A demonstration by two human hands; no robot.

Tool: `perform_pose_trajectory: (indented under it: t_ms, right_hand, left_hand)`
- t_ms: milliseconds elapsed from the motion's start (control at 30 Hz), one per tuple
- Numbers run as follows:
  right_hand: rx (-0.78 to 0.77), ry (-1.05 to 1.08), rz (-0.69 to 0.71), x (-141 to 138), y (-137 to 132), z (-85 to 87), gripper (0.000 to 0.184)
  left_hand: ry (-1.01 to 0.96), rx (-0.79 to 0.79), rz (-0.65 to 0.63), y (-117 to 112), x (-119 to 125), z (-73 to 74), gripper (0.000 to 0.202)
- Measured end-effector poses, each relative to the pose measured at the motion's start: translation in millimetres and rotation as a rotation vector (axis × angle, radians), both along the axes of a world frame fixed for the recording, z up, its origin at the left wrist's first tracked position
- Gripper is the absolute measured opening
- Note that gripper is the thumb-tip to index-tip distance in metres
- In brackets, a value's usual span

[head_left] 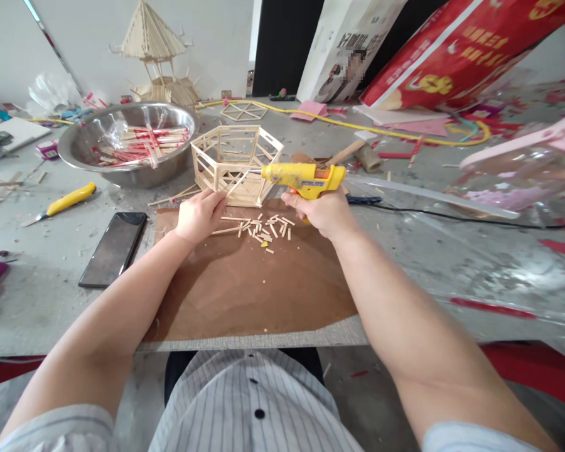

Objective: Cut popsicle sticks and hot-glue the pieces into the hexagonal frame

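Observation:
My right hand (324, 210) is wrapped round a yellow hot glue gun (306, 177), its nozzle pointing left. A clear glue stick (433, 194) trails out of the gun's back. In my left hand (201, 215) a thin wooden stick (238, 182) is pinched, slanting up to the right, with its far end close to the nozzle; whether they touch I cannot tell. Just behind both hands stands a hexagonal frame (202, 168) of wooden sticks. Short cut stick pieces (266, 229) lie scattered on a brown sheet (258, 295) between my forearms.
At the left are a metal bowl (78, 157) of red-wrapped sticks, a yellow utility knife (70, 199) and a phone (113, 250). A wooden pagoda model (153, 47) stands behind. A yellow cable (358, 130) and a black cord (452, 216) cross the table. Red packaging (447, 56) leans at the back right.

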State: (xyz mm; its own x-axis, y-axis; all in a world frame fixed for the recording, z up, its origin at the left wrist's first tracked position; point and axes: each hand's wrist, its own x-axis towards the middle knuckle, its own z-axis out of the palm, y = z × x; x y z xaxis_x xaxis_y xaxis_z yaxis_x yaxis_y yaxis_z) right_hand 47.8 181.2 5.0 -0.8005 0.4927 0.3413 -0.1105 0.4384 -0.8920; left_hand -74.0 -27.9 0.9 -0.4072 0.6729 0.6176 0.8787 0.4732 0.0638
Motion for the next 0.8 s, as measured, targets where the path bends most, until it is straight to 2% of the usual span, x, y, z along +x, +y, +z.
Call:
perform_pose_trajectory:
  t_ms: [800]
  right_hand:
    - [0.023,0.016,-0.009,-0.9,3.5,-1.6,0.031]
  left_hand:
    - [-0.028,0.009,-0.014,0.9,-2.0,-1.6,0.034]
